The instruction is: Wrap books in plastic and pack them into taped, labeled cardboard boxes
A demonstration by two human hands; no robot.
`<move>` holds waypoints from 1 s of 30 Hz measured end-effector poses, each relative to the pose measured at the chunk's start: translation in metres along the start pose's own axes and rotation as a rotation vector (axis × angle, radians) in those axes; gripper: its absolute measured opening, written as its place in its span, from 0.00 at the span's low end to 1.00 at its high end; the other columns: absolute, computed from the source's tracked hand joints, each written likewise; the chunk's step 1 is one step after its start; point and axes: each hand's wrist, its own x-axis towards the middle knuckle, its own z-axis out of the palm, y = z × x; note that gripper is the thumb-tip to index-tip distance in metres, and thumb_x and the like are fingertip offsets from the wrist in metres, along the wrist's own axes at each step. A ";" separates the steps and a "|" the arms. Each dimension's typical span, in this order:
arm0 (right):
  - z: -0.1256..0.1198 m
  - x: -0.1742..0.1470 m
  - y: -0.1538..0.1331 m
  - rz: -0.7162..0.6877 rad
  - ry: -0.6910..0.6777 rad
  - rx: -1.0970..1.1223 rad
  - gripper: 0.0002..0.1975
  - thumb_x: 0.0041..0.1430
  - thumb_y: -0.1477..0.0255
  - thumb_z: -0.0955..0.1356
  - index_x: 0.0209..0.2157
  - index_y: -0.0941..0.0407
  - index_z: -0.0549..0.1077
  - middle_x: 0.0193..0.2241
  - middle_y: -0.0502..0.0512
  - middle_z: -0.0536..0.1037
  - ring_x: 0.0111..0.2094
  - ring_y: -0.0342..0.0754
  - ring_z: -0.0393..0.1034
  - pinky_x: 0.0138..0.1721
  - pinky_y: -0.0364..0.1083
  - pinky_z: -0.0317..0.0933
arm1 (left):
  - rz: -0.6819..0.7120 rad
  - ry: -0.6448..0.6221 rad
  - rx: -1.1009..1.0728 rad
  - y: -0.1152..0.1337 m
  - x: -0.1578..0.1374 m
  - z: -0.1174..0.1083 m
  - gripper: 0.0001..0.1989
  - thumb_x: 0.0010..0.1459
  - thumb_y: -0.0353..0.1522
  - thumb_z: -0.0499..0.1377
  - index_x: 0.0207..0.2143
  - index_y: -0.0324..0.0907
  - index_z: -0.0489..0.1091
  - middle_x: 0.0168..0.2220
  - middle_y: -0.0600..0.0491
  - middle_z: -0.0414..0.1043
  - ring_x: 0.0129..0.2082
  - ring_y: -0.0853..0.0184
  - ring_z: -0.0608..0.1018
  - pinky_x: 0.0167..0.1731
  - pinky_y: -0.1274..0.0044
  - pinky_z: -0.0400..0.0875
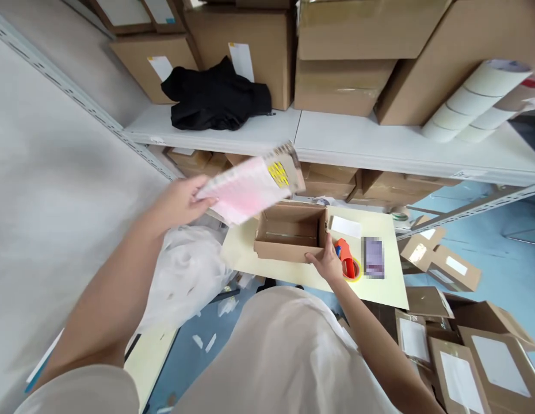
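Note:
My left hand (pixel 183 201) pinches the left end of a flat pink package (pixel 245 192) with bold yellow marks at its far end. The package is tilted and slightly blurred, held up above and left of an open cardboard box (pixel 289 253). That box stands on a pale yellow table (pixel 383 290) with its inside showing bare. My right hand (pixel 329 261) grips the box's near right corner, thumb along the front wall. Just right of this hand lies an orange tape dispenser (pixel 345 256) with a roll of tape.
A white label (pixel 346 226) and a pixelated purple item (pixel 374 257) lie on the table. Behind runs a shelf (pixel 349 141) with cartons, a black cloth (pixel 220 100) and tape rolls (pixel 474 103). White plastic bags (pixel 181 276) sit left; cartons (pixel 457 374) are piled at right.

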 end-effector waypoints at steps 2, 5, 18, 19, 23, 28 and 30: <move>-0.001 0.000 -0.001 0.005 -0.012 -0.007 0.48 0.56 0.55 0.65 0.68 0.56 0.36 0.62 0.67 0.61 0.54 0.64 0.67 0.46 0.57 0.64 | 0.197 -0.255 0.150 0.024 0.001 0.019 0.11 0.52 0.39 0.61 0.35 0.43 0.72 0.22 0.58 0.68 0.28 0.64 0.76 0.37 0.71 0.70; -0.003 0.001 -0.001 0.012 -0.019 -0.018 0.48 0.56 0.57 0.66 0.68 0.54 0.35 0.63 0.65 0.60 0.51 0.63 0.70 0.43 0.56 0.66 | 0.377 -0.412 0.345 0.041 0.005 0.054 0.11 0.55 0.36 0.55 0.41 0.46 0.71 0.29 0.53 0.74 0.34 0.58 0.78 0.40 0.71 0.68; -0.012 0.000 -0.008 0.076 -0.081 -0.071 0.47 0.58 0.57 0.66 0.68 0.53 0.33 0.58 0.65 0.68 0.48 0.62 0.72 0.42 0.55 0.65 | 0.319 -0.503 0.303 0.028 0.018 0.161 0.17 0.54 0.34 0.55 0.47 0.46 0.70 0.41 0.48 0.77 0.43 0.53 0.77 0.43 0.69 0.67; -0.012 0.001 -0.008 0.075 -0.080 -0.074 0.47 0.58 0.56 0.65 0.68 0.53 0.33 0.57 0.65 0.68 0.48 0.61 0.72 0.42 0.55 0.65 | 0.322 -0.535 0.292 0.025 0.022 0.166 0.16 0.54 0.34 0.56 0.46 0.45 0.70 0.40 0.47 0.77 0.43 0.53 0.77 0.42 0.69 0.67; -0.013 0.003 -0.007 0.078 -0.088 -0.090 0.46 0.58 0.56 0.66 0.68 0.53 0.36 0.58 0.64 0.67 0.48 0.62 0.72 0.41 0.54 0.66 | 0.364 -0.755 0.243 0.013 0.042 0.189 0.12 0.50 0.35 0.59 0.38 0.44 0.72 0.39 0.47 0.76 0.40 0.54 0.78 0.38 0.71 0.68; -0.018 0.007 -0.009 0.103 -0.100 -0.102 0.46 0.57 0.57 0.67 0.68 0.53 0.39 0.58 0.65 0.67 0.51 0.63 0.70 0.42 0.54 0.66 | 0.290 -0.859 0.257 0.010 0.048 0.214 0.19 0.46 0.32 0.61 0.44 0.43 0.72 0.49 0.43 0.74 0.49 0.52 0.75 0.45 0.69 0.68; -0.021 0.007 -0.009 0.108 -0.115 -0.085 0.48 0.54 0.56 0.68 0.68 0.53 0.39 0.58 0.65 0.66 0.51 0.63 0.69 0.44 0.55 0.65 | 0.283 -0.822 0.262 0.015 0.040 0.213 0.27 0.46 0.32 0.62 0.51 0.41 0.68 0.56 0.41 0.68 0.56 0.50 0.70 0.53 0.66 0.64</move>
